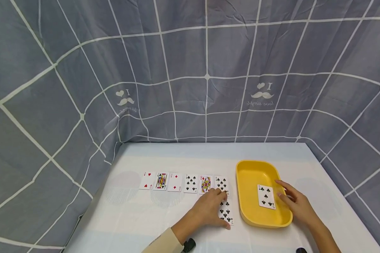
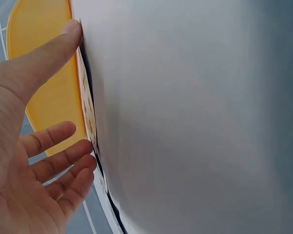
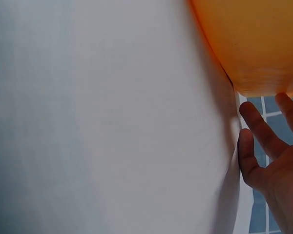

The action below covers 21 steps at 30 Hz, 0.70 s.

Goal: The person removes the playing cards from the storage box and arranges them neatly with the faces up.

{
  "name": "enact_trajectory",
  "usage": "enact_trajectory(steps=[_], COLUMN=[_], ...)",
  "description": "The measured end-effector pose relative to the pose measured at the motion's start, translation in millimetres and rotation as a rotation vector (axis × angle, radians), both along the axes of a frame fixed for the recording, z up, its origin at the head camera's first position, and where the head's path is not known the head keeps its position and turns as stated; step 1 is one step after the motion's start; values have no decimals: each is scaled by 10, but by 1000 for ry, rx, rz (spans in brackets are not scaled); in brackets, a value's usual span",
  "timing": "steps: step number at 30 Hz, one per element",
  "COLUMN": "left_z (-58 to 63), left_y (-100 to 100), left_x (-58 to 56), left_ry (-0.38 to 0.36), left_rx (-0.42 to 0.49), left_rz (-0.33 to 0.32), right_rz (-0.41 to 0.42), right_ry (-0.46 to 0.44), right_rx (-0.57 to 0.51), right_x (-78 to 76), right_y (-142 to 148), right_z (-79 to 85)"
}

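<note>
A seven of clubs [image 1: 226, 210] lies under my left hand [image 1: 209, 209], below the right end of a row of face-up playing cards. My left thumb is at its near edge and my fingertips are at its far edge; in the left wrist view a dark gap shows along the card. The yellow tray [image 1: 250, 213] stands to the right, with a five of clubs [image 1: 266, 196] face up inside. My right hand [image 1: 299, 205] holds the tray's right rim, thumb over the inner side. In the right wrist view one fingertip meets the tray's outer wall.
The row runs left from an eight of spades [image 1: 221, 183] through a queen [image 1: 206, 183], a seven of spades [image 1: 190, 183], a diamond card [image 1: 175, 182], a face card [image 1: 160, 181] and a heart card [image 1: 147, 180]. A grey checked curtain [image 1: 190, 95] surrounds the white table [image 1: 177, 154].
</note>
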<state>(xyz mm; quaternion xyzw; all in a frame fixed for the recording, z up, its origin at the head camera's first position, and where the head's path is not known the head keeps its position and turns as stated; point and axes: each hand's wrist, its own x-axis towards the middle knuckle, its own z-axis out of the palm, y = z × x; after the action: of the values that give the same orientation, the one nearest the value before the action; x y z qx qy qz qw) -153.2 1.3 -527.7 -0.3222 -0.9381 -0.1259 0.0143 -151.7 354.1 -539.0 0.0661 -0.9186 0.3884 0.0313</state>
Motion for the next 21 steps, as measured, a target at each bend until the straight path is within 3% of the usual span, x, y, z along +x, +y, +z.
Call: enact_trajectory(steps=[13,21], left_z=[91,376], left_y=[-28,3], left_x=[-27,-198], left_ry=[-7,34], left_rx=[37,122], left_rz=[29,15], right_rz=[-17,-37], right_ry=[-82,-79], right_rx=[-43,-16], right_x=[-27,-24], right_y=[-38,-46], right_z=[3,-3])
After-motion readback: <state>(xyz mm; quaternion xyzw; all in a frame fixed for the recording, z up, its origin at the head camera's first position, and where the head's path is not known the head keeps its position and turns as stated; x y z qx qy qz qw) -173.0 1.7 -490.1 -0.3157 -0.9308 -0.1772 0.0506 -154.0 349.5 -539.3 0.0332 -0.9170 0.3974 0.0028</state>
